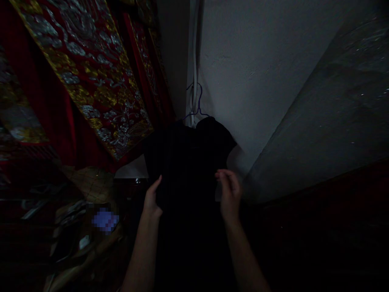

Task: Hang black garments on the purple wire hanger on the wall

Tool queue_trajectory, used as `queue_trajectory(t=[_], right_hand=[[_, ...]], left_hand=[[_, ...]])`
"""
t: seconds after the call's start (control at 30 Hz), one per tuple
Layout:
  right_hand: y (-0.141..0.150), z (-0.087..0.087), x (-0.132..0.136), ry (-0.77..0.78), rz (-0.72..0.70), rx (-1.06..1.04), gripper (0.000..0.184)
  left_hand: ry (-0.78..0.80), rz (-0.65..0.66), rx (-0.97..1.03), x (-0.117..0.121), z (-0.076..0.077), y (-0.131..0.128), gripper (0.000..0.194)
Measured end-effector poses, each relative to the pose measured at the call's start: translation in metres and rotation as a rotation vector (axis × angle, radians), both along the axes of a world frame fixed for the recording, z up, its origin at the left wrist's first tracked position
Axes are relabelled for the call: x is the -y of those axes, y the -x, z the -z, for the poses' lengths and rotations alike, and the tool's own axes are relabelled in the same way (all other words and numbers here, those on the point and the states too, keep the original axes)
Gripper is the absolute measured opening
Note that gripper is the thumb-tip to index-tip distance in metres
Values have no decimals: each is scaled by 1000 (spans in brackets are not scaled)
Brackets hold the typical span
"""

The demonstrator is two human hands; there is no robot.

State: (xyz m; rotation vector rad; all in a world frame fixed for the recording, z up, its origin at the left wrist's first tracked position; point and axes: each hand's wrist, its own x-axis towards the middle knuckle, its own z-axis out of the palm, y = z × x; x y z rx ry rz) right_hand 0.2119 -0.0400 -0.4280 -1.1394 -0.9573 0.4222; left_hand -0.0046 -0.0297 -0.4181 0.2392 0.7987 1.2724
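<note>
Left grip (pixel 152 200) apparently clamped on dark garment (pixel 188 178), right grip (pixel 230 194) pinched together, hanger (pixel 199 99) above

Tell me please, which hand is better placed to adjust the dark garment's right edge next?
Probably the right hand: its curled fingers are beside that edge of the dark garment, while the left hand is at the opposite side.

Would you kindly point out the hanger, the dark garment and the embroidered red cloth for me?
Hanger (pixel 199 107): head view, on its neck, below the hook.
Dark garment (pixel 191 162): head view, on its upper front.
Embroidered red cloth (pixel 105 95): head view, on its patterned panel.
</note>
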Motion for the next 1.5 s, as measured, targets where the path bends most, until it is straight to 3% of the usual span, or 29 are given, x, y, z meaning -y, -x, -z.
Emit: queue_trajectory(t=[0.07,0.13,0.17,0.3,0.47,0.57,0.63,0.7,0.87,0.93,1.0,1.1,1.13,1.27,1.37,1.5], right_hand=[[34,21,11,211,-395,-79,42],[54,28,12,311,-628,-44,42],[58,27,10,321,-678,-7,38],[55,19,8,351,-677,95,23],[48,20,26,556,-817,-73,35],[48,19,31,532,-737,-105,30],[46,16,31,501,-655,-102,26],[41,14,31,480,-608,-99,25],[26,12,34,500,-618,-35,28],[28,14,36,533,-666,9,28],[36,17,36,551,-713,34,29],[50,21,38,554,-756,27,33],[53,21,38,550,-755,15,33],[51,19,39,545,-709,-46,33],[44,17,40,546,-708,-71,35],[43,17,42,534,-696,-132,35]], left_hand=[[33,49,42,6,2,-4,22],[43,88,71,13,-1,-6,24],[39,92,84,16,-4,-6,25],[46,59,114,25,-12,-5,29],[25,172,122,34,-15,-13,32],[-4,255,119,37,-13,-19,33],[-14,231,66,35,-9,-20,34],[-58,65,-74,28,-3,-16,36],[-326,-744,-653,7,26,10,44],[-393,-877,-798,9,39,11,51],[-478,-738,-856,19,52,-1,44],[-579,-319,-859,38,71,-31,29],[-577,-234,-850,42,76,-41,29],[-587,-123,-828,48,83,-60,25],[-692,-28,-855,44,77,-57,20],[-709,7,-910,42,71,-55,7]])
